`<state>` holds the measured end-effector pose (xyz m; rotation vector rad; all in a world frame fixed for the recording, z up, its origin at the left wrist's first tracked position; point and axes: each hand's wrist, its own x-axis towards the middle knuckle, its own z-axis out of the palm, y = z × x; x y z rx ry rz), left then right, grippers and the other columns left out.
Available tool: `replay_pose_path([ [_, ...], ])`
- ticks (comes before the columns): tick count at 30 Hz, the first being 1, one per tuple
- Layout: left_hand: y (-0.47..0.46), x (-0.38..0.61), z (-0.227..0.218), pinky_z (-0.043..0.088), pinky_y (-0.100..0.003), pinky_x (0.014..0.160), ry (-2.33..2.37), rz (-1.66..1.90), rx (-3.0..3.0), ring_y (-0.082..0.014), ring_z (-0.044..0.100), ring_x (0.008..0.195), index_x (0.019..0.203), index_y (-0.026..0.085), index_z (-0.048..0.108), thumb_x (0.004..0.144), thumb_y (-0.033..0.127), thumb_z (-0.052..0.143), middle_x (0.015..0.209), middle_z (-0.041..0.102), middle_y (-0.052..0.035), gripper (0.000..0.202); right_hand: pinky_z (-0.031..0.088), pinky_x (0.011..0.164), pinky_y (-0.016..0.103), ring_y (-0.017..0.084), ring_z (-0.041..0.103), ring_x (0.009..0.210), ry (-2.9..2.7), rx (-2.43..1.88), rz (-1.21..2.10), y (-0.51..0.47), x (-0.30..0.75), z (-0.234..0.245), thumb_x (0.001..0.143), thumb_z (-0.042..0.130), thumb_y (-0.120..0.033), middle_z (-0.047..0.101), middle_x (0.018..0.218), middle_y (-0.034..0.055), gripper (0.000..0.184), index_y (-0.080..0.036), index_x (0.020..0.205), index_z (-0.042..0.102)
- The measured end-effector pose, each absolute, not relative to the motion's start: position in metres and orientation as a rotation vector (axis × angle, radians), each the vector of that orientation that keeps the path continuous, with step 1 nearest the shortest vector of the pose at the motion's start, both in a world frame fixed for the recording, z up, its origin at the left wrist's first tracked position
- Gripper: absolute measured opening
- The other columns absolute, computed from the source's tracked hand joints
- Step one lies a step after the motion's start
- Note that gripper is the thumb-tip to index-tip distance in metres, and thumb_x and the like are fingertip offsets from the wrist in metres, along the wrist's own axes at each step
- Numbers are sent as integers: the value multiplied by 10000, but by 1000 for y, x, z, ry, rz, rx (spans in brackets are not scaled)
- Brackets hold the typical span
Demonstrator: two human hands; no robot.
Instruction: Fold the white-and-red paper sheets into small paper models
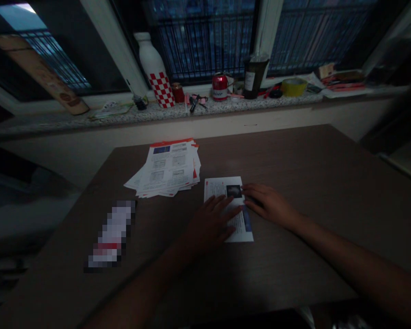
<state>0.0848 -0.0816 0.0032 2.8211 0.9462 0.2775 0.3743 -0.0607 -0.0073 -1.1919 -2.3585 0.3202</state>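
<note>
A small printed sheet of paper [241, 230], possibly folded, lies on the brown table [277, 157]. Across its left and middle part rests my left hand [214, 219], fingers spread and laid flat. My right hand [267, 203] is at the sheet's right edge, its fingertips touching that side with the fingers stretched out. Part of the print is hidden under the left hand. Beyond the left hand, a loose stack of printed papers [167, 169] with red edging sits near the far left of the table.
A pixelated phone-like object [113, 235] lies at the table's left. Along the stone windowsill [123, 116] stand a checkered white bottle [154, 68], a red can [220, 87], a dark cup [253, 77], a yellow tape roll [293, 87] and a leaning cylinder [41, 73].
</note>
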Motion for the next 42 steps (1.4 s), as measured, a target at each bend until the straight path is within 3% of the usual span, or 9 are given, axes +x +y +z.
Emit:
replay_pose_path([
  [3, -80, 86, 0, 297, -564, 1306, 874, 232, 2822, -293, 353, 1598, 1659, 380, 362, 1107, 423, 508, 1741, 356, -51, 573, 550, 1082, 514, 290, 686, 1271, -2267, -1203, 419, -59, 372, -5, 1050, 623, -307, 732, 1360, 85, 189, -267, 1225, 683],
  [6, -81, 87, 0, 293, -582, 1306, 899, 244, 2796, -308, 355, 1597, 1647, 384, 395, 1099, 442, 509, 1737, 365, -50, 563, 557, 1055, 506, 297, 701, 1241, -2201, -1231, 476, -59, 368, -4, 1015, 665, -285, 747, 1325, 76, 89, -273, 1102, 678],
  [14, -85, 91, 6, 281, -585, 1313, 938, 240, 2726, -322, 345, 1597, 1622, 395, 444, 1074, 420, 556, 1731, 375, -28, 560, 553, 986, 464, 292, 721, 1115, -2192, -1323, 443, -47, 364, -3, 984, 672, -243, 769, 1212, 73, 60, -257, 926, 673],
  [21, -85, 92, 5, 223, -655, 1315, 945, 218, 2728, -358, 266, 1630, 1638, 413, 412, 1070, 433, 562, 1738, 361, -20, 588, 529, 876, 389, 257, 691, 968, -2161, -1328, 365, -9, 364, -8, 987, 654, -214, 736, 1060, 87, 72, -231, 917, 665],
  [28, -86, 92, 7, 218, -650, 1318, 944, 211, 2742, -349, 251, 1637, 1648, 423, 390, 1081, 444, 544, 1749, 341, -13, 588, 485, 798, 345, 227, 644, 845, -2112, -1383, 323, 27, 362, -10, 952, 659, -184, 684, 937, 73, 98, -214, 859, 660],
  [37, -81, 90, 4, 222, -735, 1275, 1072, 227, 2733, -385, 306, 1606, 1631, 448, 407, 1072, 489, 543, 1731, 376, -17, 576, 497, 817, 351, 234, 651, 880, -2094, -1357, 393, 33, 366, -12, 955, 696, -258, 705, 953, 68, 78, -219, 889, 707],
  [42, -78, 88, 3, 207, -672, 1310, 1057, 255, 2736, -365, 299, 1612, 1627, 413, 434, 1077, 481, 539, 1727, 381, -29, 565, 519, 884, 369, 237, 666, 944, -2155, -1294, 489, 29, 365, -12, 913, 756, -263, 712, 1002, 67, 41, -224, 900, 750],
])
